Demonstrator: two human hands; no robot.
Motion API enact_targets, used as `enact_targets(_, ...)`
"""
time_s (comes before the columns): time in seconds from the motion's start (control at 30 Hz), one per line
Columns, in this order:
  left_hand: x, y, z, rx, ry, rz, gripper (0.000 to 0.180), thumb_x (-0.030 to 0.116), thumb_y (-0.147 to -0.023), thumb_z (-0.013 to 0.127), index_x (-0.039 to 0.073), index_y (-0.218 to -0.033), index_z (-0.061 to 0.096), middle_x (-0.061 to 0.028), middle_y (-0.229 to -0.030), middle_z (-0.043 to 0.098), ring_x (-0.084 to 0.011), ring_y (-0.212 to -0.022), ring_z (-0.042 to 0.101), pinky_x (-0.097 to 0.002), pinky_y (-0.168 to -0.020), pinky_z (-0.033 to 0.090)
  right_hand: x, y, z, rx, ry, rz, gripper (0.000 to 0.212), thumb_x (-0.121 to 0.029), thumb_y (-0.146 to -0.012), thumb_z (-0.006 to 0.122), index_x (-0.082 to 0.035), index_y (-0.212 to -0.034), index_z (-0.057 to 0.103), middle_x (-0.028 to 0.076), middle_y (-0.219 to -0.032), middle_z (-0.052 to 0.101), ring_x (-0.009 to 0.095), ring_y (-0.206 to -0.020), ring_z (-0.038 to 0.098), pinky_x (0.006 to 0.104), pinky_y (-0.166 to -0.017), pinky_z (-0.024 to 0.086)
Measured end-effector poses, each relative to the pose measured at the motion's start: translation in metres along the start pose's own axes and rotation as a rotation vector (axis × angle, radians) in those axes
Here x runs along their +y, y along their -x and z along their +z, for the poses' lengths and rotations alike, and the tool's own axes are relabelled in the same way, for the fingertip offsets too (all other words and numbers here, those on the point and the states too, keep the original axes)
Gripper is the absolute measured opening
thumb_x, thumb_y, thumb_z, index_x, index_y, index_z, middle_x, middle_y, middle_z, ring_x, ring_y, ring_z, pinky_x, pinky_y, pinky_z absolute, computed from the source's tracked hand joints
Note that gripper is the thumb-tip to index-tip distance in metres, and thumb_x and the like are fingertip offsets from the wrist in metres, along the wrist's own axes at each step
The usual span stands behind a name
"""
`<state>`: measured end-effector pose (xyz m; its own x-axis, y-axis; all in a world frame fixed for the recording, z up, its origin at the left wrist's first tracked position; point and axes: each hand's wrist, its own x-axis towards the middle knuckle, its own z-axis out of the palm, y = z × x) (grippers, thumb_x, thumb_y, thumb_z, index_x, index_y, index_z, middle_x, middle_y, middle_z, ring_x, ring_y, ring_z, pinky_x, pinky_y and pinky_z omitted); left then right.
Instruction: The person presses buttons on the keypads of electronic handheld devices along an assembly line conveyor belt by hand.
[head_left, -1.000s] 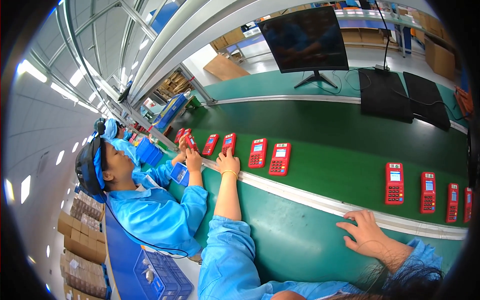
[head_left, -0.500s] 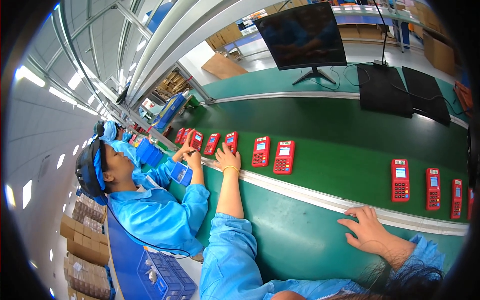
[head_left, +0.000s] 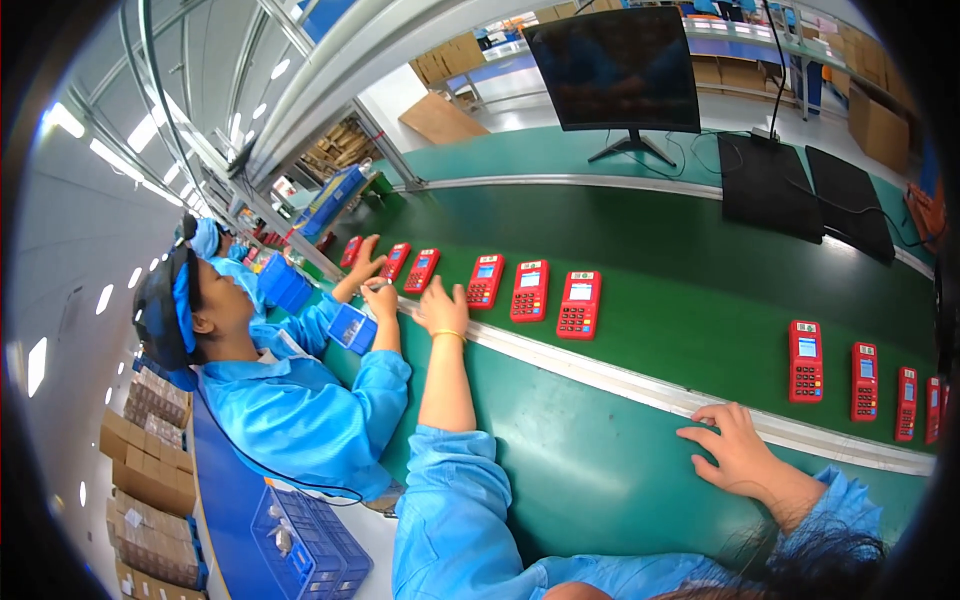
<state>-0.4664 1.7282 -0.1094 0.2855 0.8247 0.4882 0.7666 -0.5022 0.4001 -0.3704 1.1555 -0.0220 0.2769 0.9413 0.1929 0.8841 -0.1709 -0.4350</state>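
My left hand (head_left: pixel 443 308) is open and blurred, reaching over the metal rail (head_left: pixel 590 374) at the near edge of the green conveyor belt (head_left: pixel 680 290). Its fingers point between two red card payment terminals, one on its left (head_left: pixel 421 270) and one on its right (head_left: pixel 485 281); whether it touches either is unclear. Two more terminals (head_left: pixel 530 291) (head_left: pixel 579 306) stand in line to the right. My right hand (head_left: pixel 742 452) rests open and empty at the rail, fingers spread. Beyond it, nearest, lies another red terminal (head_left: pixel 805 361).
More terminals (head_left: pixel 865 382) line the belt's right end. On my left, a co-worker in blue has both hands (head_left: pixel 375 290) by the belt, near a blue bin (head_left: pixel 353 328). A monitor (head_left: pixel 615 70) and black mats (head_left: pixel 770 188) occupy the far ledge. A blue crate (head_left: pixel 310 545) sits lower left.
My left hand has come off a terminal and moved left. That terminal now sits closer to the two on its right. My right hand has hardly moved; the view has shifted slightly.
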Motion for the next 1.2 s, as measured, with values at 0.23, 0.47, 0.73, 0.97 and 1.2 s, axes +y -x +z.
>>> enact_targets(0.23, -0.056, -0.06, 0.041, -0.037, 0.017, -0.159, 0.053, 0.018, -0.093, 0.057, 0.017, -0.146, 0.05, -0.0206, -0.135, 0.058, -0.0411, -0.121, 0.06, -0.0578, -0.102, 0.044, -0.004, -0.009, -0.002, -0.034, 0.002, 0.052, 0.045, -0.013, -0.077, 0.075, -0.016, -0.121, 0.067, 0.009, -0.124, 0.053, 0.032, -0.109, 0.048, 0.0456, -0.097, 0.041)
enact_targets(0.47, -0.045, -0.061, 0.037, -0.165, -0.219, -0.251, 0.055, 0.032, -0.093, 0.062, 0.036, -0.146, 0.051, -0.0193, -0.143, 0.048, -0.0439, -0.133, 0.045, -0.0587, -0.11, 0.035, -0.001, -0.008, -0.003, -0.044, 0.051, 0.023, 0.045, -0.016, -0.08, 0.073, -0.017, -0.125, 0.067, 0.009, -0.126, 0.052, 0.032, -0.11, 0.048, 0.0452, -0.098, 0.041)
enact_targets(0.73, -0.066, -0.056, 0.01, -0.161, -0.339, -0.154, 0.05, 0.039, -0.09, 0.056, 0.038, -0.14, 0.059, -0.0192, -0.139, 0.057, -0.0412, -0.132, 0.052, -0.0534, -0.109, 0.042, -0.005, -0.004, 0.006, -0.008, 0.095, -0.013, 0.045, -0.019, -0.082, 0.073, -0.017, -0.126, 0.067, 0.01, -0.128, 0.054, 0.032, -0.112, 0.049, 0.0462, -0.097, 0.042)
enact_targets(0.97, 0.264, 0.105, 0.08, -0.567, 0.166, 0.218, 0.047, 0.034, -0.091, 0.061, 0.022, -0.136, 0.056, -0.0196, -0.13, 0.061, -0.0366, -0.116, 0.062, -0.0486, -0.099, 0.049, 0.012, -0.029, 0.06, 0.176, -0.018, -0.111, 0.048, -0.022, -0.076, 0.075, -0.017, -0.124, 0.066, 0.017, -0.128, 0.054, 0.038, -0.119, 0.051, 0.0533, -0.096, 0.044)
enact_targets(1.2, 0.435, 0.211, -0.017, -0.791, 0.445, 0.53, 0.06, 0.039, -0.088, 0.065, 0.021, -0.141, 0.045, -0.0205, -0.134, 0.058, -0.0386, -0.119, 0.061, -0.0524, -0.1, 0.047, 0.018, -0.055, 0.085, 0.364, 0.202, -0.151, 0.049, -0.039, -0.066, 0.077, -0.021, -0.111, 0.066, 0.007, -0.112, 0.052, 0.03, -0.104, 0.049, 0.045, -0.082, 0.038)
